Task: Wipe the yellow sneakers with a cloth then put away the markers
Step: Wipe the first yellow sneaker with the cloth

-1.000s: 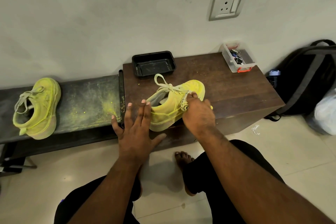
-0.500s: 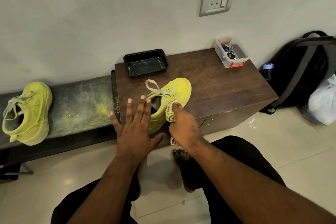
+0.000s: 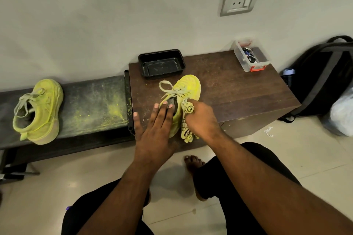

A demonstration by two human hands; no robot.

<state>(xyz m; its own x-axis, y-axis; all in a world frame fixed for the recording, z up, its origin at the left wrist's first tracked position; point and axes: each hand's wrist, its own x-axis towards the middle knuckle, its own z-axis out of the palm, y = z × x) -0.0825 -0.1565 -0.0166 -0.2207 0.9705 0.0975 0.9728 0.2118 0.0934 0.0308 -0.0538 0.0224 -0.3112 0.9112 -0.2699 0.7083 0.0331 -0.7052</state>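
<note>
Flat left hand on sneaker, right hand around cloth

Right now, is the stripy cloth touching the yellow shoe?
Touching. The head view shows the cloth, gripped by the right hand, pressed against the sneaker.

On the brown cabinet top, bare wood lies open between the yellow sneaker and the clear plastic box at the back right corner. The black tray stands just behind the sneaker's toe, against the wall. The left hand and right hand with its cloth crowd the near edge. Leftward, the dusty bench is open up to the second sneaker.
</note>
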